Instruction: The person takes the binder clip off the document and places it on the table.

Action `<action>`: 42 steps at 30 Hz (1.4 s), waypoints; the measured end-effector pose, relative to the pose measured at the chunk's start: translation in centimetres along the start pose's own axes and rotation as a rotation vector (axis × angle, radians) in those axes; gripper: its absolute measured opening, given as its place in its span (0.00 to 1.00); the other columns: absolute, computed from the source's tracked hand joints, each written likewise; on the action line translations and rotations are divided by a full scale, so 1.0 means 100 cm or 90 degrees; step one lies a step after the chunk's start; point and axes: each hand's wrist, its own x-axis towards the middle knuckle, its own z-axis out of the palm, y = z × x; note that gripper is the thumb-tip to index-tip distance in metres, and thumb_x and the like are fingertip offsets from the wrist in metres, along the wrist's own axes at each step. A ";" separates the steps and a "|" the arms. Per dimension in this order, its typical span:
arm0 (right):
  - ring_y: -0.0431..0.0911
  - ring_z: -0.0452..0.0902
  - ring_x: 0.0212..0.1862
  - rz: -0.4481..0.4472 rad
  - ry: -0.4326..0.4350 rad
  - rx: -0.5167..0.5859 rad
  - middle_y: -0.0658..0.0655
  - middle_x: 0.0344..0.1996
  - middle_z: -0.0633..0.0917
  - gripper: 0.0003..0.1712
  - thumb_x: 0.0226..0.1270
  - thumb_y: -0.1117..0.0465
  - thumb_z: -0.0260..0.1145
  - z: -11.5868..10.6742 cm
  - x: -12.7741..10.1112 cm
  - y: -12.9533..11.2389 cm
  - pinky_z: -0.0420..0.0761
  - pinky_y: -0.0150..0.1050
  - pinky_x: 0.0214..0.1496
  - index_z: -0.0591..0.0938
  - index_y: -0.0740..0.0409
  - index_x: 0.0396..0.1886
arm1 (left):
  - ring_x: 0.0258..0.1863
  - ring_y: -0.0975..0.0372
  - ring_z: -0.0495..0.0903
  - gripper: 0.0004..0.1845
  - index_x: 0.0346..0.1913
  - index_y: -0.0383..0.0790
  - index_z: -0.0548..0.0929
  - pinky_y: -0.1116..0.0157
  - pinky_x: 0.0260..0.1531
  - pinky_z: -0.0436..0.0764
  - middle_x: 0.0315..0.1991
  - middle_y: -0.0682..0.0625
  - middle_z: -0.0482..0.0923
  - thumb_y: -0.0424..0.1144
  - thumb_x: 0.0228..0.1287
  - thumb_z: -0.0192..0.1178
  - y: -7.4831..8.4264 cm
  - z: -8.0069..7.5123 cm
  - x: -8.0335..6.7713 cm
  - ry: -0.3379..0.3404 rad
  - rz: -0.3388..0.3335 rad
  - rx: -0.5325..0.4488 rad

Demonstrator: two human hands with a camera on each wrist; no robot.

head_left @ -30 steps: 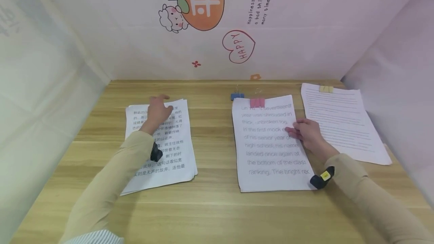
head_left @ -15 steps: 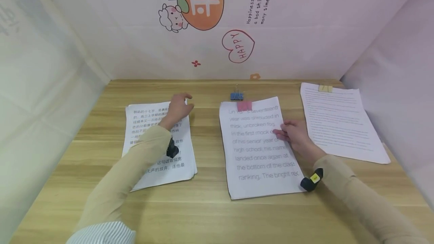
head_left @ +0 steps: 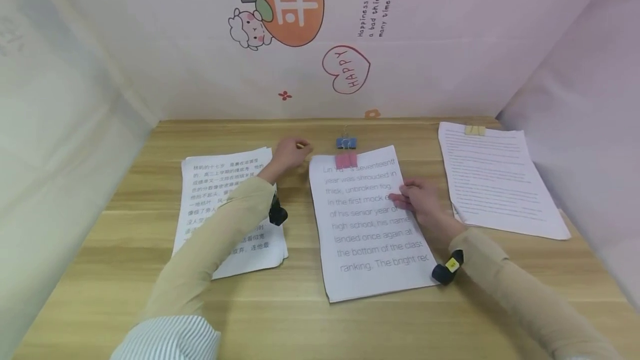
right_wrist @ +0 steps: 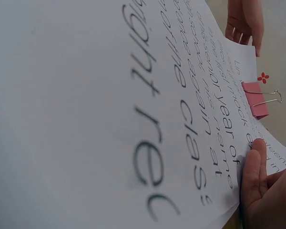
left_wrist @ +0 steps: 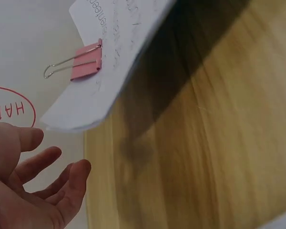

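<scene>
A stack of paper sheets (head_left: pixel 365 226) printed in English has a pink binder clip (head_left: pixel 346 160) on its top edge. My right hand (head_left: pixel 419 200) grips this stack by its right edge, with fingers (right_wrist: pixel 252 176) lying over the top sheet. The stack is raised off the table, as its shadow in the left wrist view shows. My left hand (head_left: pixel 291 154) hovers just off the stack's upper left corner, fingers (left_wrist: pixel 76 186) loosely bent with nothing between them. Below the left arm lies a loose stack of sheets with Chinese print (head_left: pixel 225 165), partly hidden by the sleeve.
A blue binder clip (head_left: pixel 346 143) sits on the wooden table (head_left: pixel 280 321) behind the pink one. To the far right lies another paper stack (head_left: pixel 495 176) with a yellow clip (head_left: pixel 475 130). White cloth walls (head_left: pixel 200 71) border the back and sides.
My right hand has brought the pink-clipped stack leftward and slightly nearer. My left hand has moved right, from above the Chinese-printed sheets to beside the clipped stack's corner.
</scene>
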 end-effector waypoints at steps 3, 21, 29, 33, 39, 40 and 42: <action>0.33 0.83 0.33 -0.003 -0.004 0.000 0.64 0.54 0.74 0.27 0.74 0.62 0.50 0.006 0.001 0.001 0.82 0.28 0.41 0.59 0.62 0.70 | 0.49 0.53 0.78 0.21 0.57 0.38 0.77 0.59 0.49 0.78 0.54 0.43 0.77 0.49 0.70 0.51 0.005 0.003 0.003 -0.012 -0.010 0.003; 0.35 0.84 0.34 -0.013 -0.006 -0.003 0.63 0.54 0.75 0.24 0.74 0.62 0.50 0.021 -0.001 -0.005 0.82 0.28 0.41 0.64 0.61 0.67 | 0.45 0.54 0.79 0.25 0.55 0.38 0.79 0.61 0.47 0.78 0.50 0.43 0.79 0.55 0.68 0.52 0.013 0.012 0.024 -0.085 -0.047 0.009; 0.35 0.84 0.33 -0.011 -0.007 -0.002 0.63 0.53 0.76 0.24 0.73 0.63 0.50 0.022 -0.003 -0.004 0.82 0.28 0.40 0.64 0.62 0.67 | 0.34 0.55 0.84 0.30 0.60 0.37 0.74 0.66 0.31 0.83 0.49 0.41 0.79 0.57 0.67 0.52 0.013 0.015 0.032 -0.148 -0.067 -0.030; 0.35 0.83 0.33 -0.014 -0.004 -0.002 0.62 0.50 0.77 0.24 0.73 0.63 0.49 0.019 -0.005 -0.002 0.82 0.28 0.40 0.64 0.62 0.67 | 0.32 0.56 0.84 0.32 0.62 0.37 0.73 0.66 0.30 0.84 0.48 0.41 0.79 0.59 0.66 0.52 0.015 0.017 0.035 -0.185 -0.065 -0.029; 0.35 0.84 0.33 -0.016 -0.004 -0.007 0.60 0.48 0.78 0.24 0.73 0.62 0.50 0.016 -0.007 0.002 0.82 0.28 0.40 0.64 0.62 0.66 | 0.36 0.57 0.83 0.31 0.60 0.37 0.75 0.67 0.33 0.82 0.49 0.42 0.80 0.58 0.66 0.52 0.016 0.020 0.040 -0.187 -0.066 -0.020; 0.35 0.84 0.33 -0.017 -0.004 -0.009 0.60 0.47 0.78 0.24 0.73 0.62 0.50 0.016 -0.007 0.002 0.82 0.28 0.39 0.64 0.62 0.66 | 0.37 0.57 0.83 0.30 0.60 0.37 0.75 0.67 0.34 0.82 0.50 0.42 0.80 0.58 0.66 0.53 0.016 0.020 0.041 -0.187 -0.068 -0.021; 0.35 0.84 0.34 -0.019 -0.003 -0.010 0.59 0.46 0.79 0.23 0.73 0.62 0.50 0.016 -0.007 0.003 0.82 0.28 0.39 0.64 0.63 0.66 | 0.38 0.56 0.84 0.30 0.59 0.37 0.76 0.67 0.35 0.83 0.50 0.42 0.81 0.57 0.65 0.54 0.016 0.020 0.042 -0.188 -0.071 -0.034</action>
